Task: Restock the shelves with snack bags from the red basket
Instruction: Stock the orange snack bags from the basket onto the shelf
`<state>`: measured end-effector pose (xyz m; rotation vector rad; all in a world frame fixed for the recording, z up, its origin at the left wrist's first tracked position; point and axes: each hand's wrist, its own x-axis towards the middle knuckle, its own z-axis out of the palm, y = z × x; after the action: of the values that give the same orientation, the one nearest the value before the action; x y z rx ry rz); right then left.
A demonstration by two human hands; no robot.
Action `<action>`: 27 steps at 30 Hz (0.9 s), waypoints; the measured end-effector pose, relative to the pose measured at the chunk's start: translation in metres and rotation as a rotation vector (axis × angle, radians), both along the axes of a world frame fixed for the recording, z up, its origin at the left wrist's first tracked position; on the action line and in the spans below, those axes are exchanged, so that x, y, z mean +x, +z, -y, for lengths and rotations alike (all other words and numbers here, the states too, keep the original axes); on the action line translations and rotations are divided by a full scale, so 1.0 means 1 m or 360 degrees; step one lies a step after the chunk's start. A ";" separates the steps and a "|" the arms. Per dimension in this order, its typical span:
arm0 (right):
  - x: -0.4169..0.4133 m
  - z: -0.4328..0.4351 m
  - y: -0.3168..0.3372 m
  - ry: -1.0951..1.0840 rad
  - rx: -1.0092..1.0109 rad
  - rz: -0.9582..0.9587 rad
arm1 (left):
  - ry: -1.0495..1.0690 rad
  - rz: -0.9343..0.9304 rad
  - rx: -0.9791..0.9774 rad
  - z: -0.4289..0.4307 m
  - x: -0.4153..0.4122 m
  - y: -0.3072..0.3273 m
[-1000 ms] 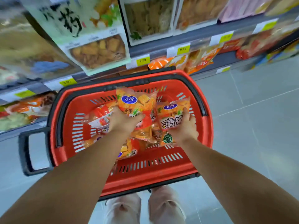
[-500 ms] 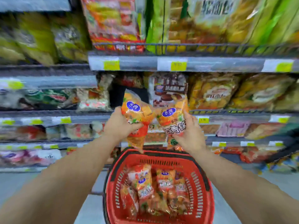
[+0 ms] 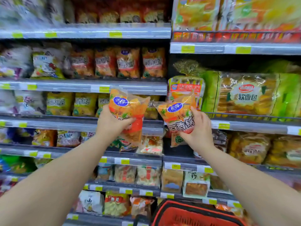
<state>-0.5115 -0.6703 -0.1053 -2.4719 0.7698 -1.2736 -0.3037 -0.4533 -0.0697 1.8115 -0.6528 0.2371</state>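
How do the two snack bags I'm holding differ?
The left bag, gripped by the left hand, sits higher than the right bag in the right hand. The left hand partly covers the left bag's print; the right bag shows big white characters. Both are orange with a blue oval logo.

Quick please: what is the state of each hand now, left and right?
Left hand: closed, gripping an orange snack bag.
Right hand: closed, gripping a second orange snack bag.
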 end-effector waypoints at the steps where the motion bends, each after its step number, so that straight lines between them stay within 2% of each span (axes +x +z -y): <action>1: 0.012 -0.015 0.010 0.0014 -0.0014 0.0042 | 0.0002 0.0016 -0.0001 -0.018 0.011 0.012; 7: 0.081 -0.092 0.060 0.0087 -0.0027 0.0165 | 0.0094 0.0066 -0.0086 -0.100 0.063 0.058; 13: 0.136 -0.126 0.093 0.0133 0.0186 0.0287 | 0.0115 -0.0099 -0.0071 -0.131 0.105 0.079; 16: 0.156 -0.128 0.101 0.0135 0.0277 0.0348 | 0.0093 -0.0099 -0.0002 -0.129 0.120 0.083; 21: 0.182 -0.106 0.117 0.0038 0.0354 0.0357 | -0.0004 -0.0115 -0.0058 -0.099 0.143 0.097; 27: 0.227 -0.055 0.148 -0.0045 0.0377 0.0566 | -0.0058 -0.0104 -0.0117 -0.041 0.180 0.139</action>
<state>-0.2846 -0.6155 0.0431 -1.9835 0.8090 -1.4816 -0.1240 -0.4125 0.0695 1.7285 -0.6227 0.1750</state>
